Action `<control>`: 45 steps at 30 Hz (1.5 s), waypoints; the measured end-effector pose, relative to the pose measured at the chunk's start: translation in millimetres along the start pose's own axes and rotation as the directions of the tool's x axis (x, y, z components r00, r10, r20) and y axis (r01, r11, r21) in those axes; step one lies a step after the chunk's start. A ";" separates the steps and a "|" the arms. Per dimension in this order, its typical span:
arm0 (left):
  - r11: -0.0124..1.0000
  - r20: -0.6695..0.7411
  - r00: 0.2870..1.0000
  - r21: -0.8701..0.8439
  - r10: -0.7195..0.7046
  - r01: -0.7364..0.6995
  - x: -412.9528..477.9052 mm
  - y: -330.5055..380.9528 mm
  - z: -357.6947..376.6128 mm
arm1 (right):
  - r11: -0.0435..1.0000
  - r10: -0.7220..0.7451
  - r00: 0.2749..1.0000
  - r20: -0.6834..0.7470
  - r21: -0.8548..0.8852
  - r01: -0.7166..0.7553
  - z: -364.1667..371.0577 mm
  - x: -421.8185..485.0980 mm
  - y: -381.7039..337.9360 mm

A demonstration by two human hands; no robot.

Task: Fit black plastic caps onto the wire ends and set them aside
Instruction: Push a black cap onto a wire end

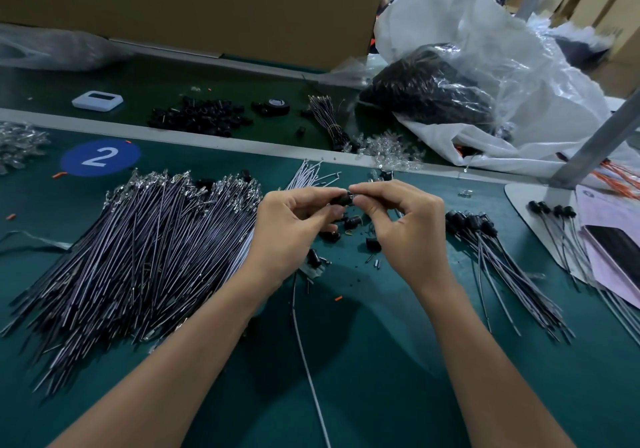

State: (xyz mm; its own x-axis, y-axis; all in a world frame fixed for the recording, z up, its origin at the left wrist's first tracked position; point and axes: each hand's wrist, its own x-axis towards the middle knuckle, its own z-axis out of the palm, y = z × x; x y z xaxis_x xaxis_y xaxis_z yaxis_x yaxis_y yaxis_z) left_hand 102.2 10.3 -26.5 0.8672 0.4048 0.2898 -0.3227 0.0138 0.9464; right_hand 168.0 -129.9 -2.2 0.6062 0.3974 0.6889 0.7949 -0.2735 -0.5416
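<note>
Between the fingertips at mid-bench, above the green mat (381, 361): one black cap (341, 199), mostly hidden, only a dark barrel showing past the thumbs. Cannot tell if already seated on a wire end; too small, too covered. Below the left hand (294, 225), a thin white wire (304, 350) trailing toward the near edge and cut off by the frame, top end lost behind the palm. Held by left or right: cannot tell.

Left hand: thumb and forefinger closed in a pinch on the cap's left side, other fingers curled loosely beneath. Right hand (405, 225): thumb and forefinger pinched at the cap's right end, remaining fingers bent in toward the palm, nothing else visibly held.

Under both hands, partly screened by them, a scatter of loose caps (351, 222) on the mat. Left of the hands, a broad fan of dark wires (138, 257), metal ends pointing away. Right of the hands, a smaller bunch of capped wires (491, 250), caps at the far end. Further right, pink paper (602, 212), cut off at the frame edge.

Beyond the grey strip, a heap of black caps (201, 116), a roll of black tape (277, 104), and a white plastic bag (485, 66) with a dark mass inside, blurred. Far left, a blue disc (100, 157) marked 2.
</note>
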 end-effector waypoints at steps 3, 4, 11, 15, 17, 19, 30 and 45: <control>0.995 0.004 0.999 0.088 0.042 -0.042 0.5 -1.3 -0.6 | 1.000 -0.004 0.999 0.050 0.006 0.004 -0.4 0.3 1.7; 0.993 0.001 0.999 0.109 0.052 -0.051 0.7 -1.6 -0.9 | 1.000 0.010 0.997 0.070 0.019 -0.011 -0.6 0.3 2.2; 0.958 0.035 0.995 0.266 0.098 -0.104 1.4 -3.0 -3.4 | 0.939 0.241 0.955 0.172 0.209 -0.275 -3.4 1.3 9.2; 0.959 0.063 0.993 0.261 0.101 -0.114 0.0 0.1 -5.2 | 0.872 0.268 0.937 0.225 0.356 -0.335 -4.7 -0.2 12.4; 0.956 0.087 0.991 0.266 0.100 -0.120 -0.6 0.9 -5.1 | 0.841 0.281 0.925 0.258 0.399 -0.366 -6.5 -0.9 14.1; 0.947 0.099 0.988 0.290 0.115 -0.139 -1.4 1.2 -4.2 | 0.816 0.299 0.910 0.286 0.418 -0.399 -8.3 -1.4 15.9; 0.919 0.108 0.980 0.343 0.166 -0.193 -3.0 -1.8 -3.6 | 0.744 0.349 0.866 0.357 0.456 -0.488 -8.7 -4.4 17.5; 0.957 0.134 0.979 0.225 0.155 -0.182 -0.7 -2.0 -6.0 | 0.697 0.310 0.881 0.357 0.546 -0.465 -7.4 -4.5 13.6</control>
State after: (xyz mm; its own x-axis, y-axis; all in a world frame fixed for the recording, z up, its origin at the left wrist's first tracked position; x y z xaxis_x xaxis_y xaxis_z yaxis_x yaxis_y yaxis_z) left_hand 100.0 15.5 -29.5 0.8497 0.2754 0.4495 -0.3819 -0.2662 0.8850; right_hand 176.2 -141.9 -9.1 0.7709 0.5779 0.2678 0.2570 0.1025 -0.9610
